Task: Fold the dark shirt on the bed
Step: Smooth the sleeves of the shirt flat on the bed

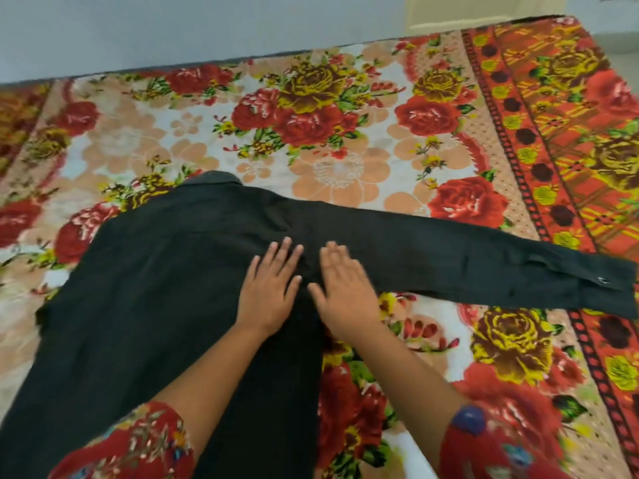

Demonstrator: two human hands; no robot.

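Smoothing step, by the look of it: left hand [268,292] and right hand [344,288] spread flat, palms down, side by side on the dark shirt [155,288], pinching nothing. Lies at the near-left part of the bed [345,140], collar [216,179] toward the far edge, long axis near-to-far. Sleeve [484,261] stretched toward the right edge; next, probably folded inward across the body.
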